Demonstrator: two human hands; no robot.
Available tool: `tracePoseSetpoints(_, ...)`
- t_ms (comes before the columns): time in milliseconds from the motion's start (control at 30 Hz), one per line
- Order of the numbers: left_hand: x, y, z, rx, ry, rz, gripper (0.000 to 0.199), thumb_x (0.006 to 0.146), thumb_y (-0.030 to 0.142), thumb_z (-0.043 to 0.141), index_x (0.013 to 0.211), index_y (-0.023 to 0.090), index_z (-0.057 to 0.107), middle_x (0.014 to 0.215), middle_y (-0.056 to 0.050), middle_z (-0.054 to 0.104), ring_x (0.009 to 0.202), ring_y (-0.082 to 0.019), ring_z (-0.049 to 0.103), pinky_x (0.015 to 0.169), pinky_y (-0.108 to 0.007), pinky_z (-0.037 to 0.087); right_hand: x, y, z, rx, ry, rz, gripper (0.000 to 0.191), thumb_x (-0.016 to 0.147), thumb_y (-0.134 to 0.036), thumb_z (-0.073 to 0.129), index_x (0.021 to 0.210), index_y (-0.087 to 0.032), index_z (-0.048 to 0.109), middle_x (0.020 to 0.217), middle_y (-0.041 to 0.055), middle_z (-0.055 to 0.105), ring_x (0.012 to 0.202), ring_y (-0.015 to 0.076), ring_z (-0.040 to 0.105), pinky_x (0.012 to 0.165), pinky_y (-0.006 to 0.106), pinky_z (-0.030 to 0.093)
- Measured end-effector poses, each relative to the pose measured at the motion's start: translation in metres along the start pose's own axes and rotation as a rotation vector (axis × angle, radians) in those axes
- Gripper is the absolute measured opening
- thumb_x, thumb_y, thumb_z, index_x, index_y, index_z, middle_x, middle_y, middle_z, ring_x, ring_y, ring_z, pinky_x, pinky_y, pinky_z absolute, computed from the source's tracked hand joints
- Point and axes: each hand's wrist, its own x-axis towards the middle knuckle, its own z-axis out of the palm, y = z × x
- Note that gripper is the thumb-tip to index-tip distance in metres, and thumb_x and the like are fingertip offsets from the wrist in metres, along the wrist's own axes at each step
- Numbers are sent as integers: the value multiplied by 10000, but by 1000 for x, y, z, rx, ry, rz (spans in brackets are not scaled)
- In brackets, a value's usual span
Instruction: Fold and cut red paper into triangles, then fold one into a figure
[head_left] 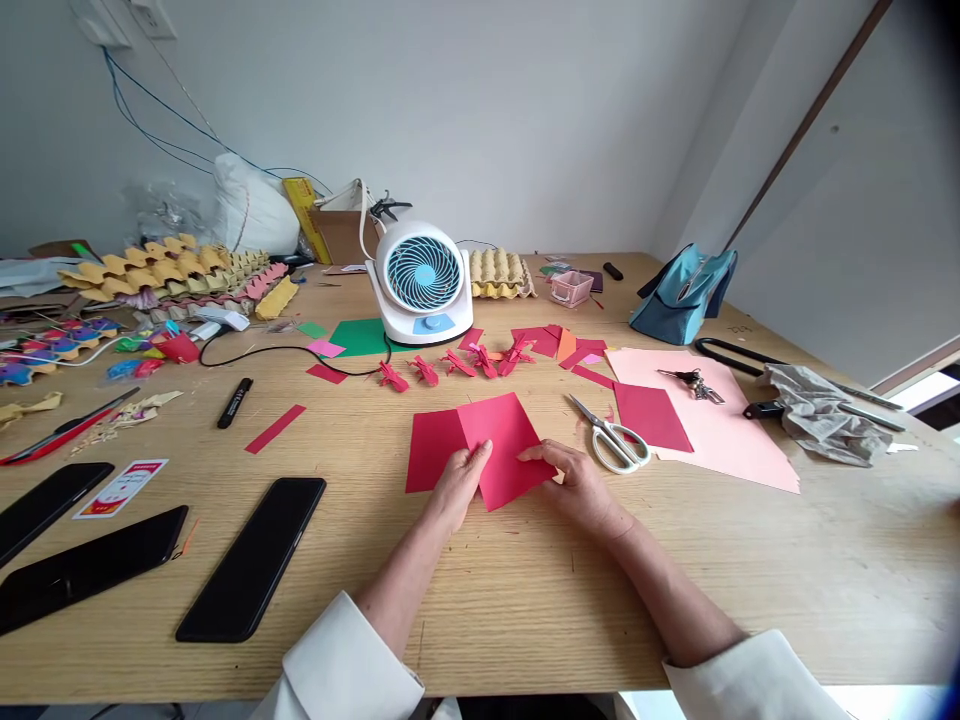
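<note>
The left hand (459, 487) pinches, the right hand (583, 490) curls inward, and 2 forearms (410, 572) converge forward.

single head-worn view, facing forward and down across table (352, 530), hands (460, 487) near, wall (510, 120) beyond

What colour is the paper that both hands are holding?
The held paper is plain red; it shows best in the head view.

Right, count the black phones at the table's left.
3: one phone nearest the left hand; a second phone left of it; a third phone beyond the second. The latter two reach the picture's left edge; none looks hidden.
</note>
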Motion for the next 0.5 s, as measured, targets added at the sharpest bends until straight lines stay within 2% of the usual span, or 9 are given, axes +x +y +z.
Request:
tracePoseSetpoints(67, 3, 3, -2, 10, -89, -8, 443, 691, 579, 714, 833, 161, 672, 732, -52, 695, 628, -177, 642, 551, -266, 501, 1, 2, -1, -15, 52, 38, 429, 705, -4, 450, 1016, -209, 662, 983, 56, 699, 895, 181, 655, 780, 295, 509)
tracePoseSetpoints(133, 7, 6, -6, 32, -111, 24, 439, 723, 568, 685, 887, 161, 674, 799, -71, 711, 672, -178, 661, 554, -253, 508, 2, 6, -1, -36, 107, 75, 397, 708, -24, 468, 1001, -206, 664, 975, 51, 700, 892, 184, 656, 774, 294, 509)
tracePoseSetpoints(300, 25, 9, -23, 221, 59, 218, 278, 777, 418, 654, 899, 169, 670, 842, -78, 712, 772, -184, 674, 654, -263, 518, 3, 17, -3, -125, 145, 149, 391, 683, -30, 453, 967, -195, 666, 961, 53, 706, 913, 201, 662, 809, 317, 506)
tracePoseSetpoints(367, 30, 10, -32, 418, 165, 360, 178, 817, 325, 602, 913, 190, 667, 914, -81, 711, 862, -191, 664, 801, -308, 512, 3, 22, -2, -166, 130, 174, 410, 671, -26, 447, 974, -195, 665, 971, 58, 704, 910, 205, 659, 809, 322, 504)
tracePoseSetpoints(433, 32, 12, -40, 672, 266, 464, 172, 835, 252, 557, 966, 206, 659, 996, -90, 694, 941, -208, 642, 894, -346, 483, 3, 25, -2, -200, 119, 196, 420, 666, -31, 454, 987, -201, 664, 981, 58, 702, 902, 209, 654, 796, 320, 503)
tracePoseSetpoints(500, 31, 16, -46, 956, 349, 462, 259, 838, 250, 552, 1075, 199, 643, 1095, -123, 659, 1059, -255, 598, 960, -396, 447, 3, 27, -1, -229, 123, 214, 431, 660, -34, 455, 997, -204, 662, 992, 57, 697, 896, 211, 650, 781, 316, 502)
